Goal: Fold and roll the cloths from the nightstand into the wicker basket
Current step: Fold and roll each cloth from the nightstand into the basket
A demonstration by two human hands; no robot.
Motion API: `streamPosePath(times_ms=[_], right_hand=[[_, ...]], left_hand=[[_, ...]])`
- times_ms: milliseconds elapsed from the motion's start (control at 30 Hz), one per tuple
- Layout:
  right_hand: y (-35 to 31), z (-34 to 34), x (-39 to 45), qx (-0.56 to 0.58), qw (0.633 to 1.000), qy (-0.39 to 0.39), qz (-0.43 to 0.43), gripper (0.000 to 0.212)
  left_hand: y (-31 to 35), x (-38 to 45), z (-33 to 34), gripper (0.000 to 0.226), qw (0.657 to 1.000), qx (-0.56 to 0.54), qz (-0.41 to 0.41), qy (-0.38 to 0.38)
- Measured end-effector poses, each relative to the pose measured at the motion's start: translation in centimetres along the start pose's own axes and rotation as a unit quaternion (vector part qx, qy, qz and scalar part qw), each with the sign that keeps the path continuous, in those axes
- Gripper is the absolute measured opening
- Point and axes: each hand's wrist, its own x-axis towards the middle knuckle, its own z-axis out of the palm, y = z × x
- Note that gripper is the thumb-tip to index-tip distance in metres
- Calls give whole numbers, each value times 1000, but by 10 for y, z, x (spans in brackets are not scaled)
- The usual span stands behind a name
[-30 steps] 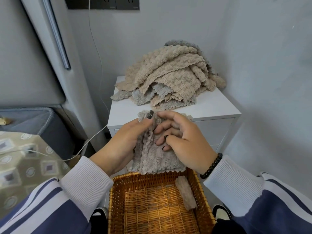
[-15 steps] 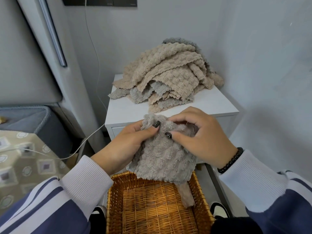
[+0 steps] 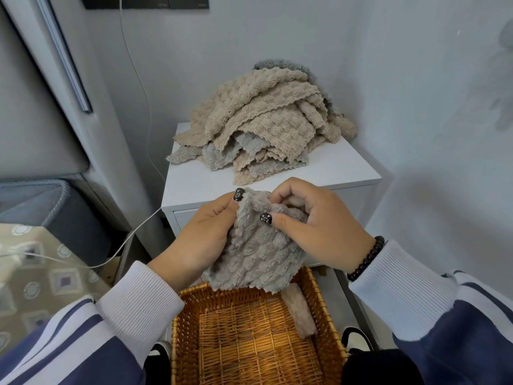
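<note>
You look down and forward from a single head-worn wide-angle camera, close over the wicker basket [image 3: 258, 337] at the bottom edge, facing the white nightstand [image 3: 333, 168] in a wall corner just beyond; your sleeves enter from both lower corners.

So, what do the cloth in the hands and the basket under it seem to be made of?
The cloth, held by the left hand and the right hand, looks like soft grey plush, perhaps microfibre fleece: fuzzy pile, puffy quilted squares, limp drape. The basket looks like woven wicker or rattan: honey-brown strands crossing in a weave, with a slight sheen, possibly varnished.
</note>
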Motion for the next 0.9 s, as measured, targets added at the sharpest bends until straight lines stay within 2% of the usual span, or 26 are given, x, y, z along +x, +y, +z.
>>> streamPosePath(times_ms=[133, 233, 333, 433, 500, 633, 733, 800, 900], right_hand=[[4, 3, 3, -24, 999, 35, 22, 13], [4, 6, 4, -31, 998, 40, 30, 13], [6, 4, 5, -40, 996, -40, 65, 13], [7, -2, 6, -100, 983, -135, 78, 25], [7, -5, 6, -124, 975, -163, 89, 34], [9, -4, 7, -168, 971, -145, 83, 59], [7, -4, 7, -231, 966, -77, 90, 49], [5, -8, 9, -180, 977, -20, 115, 51], [4, -7, 10, 45, 982, 11, 184, 58]], left_hand=[[2, -3, 2, 31, 997, -18, 13, -69], [0, -4, 0, 29, 996, -12, 42, -80], [-2, -2, -6, 36, 996, 0, 35, -88], [2, -2, -16, 34, 997, 6, 26, -75], [4, -2, -21, 30, 998, -1, 26, -59], [6, -4, -21, 34, 998, -36, 9, -48], [7, -4, -21, 26, 996, -83, 3, -25], [10, -3, -22, 25, 991, -134, -4, 3], [11, -2, -21, 22, 981, -190, -12, 30]])
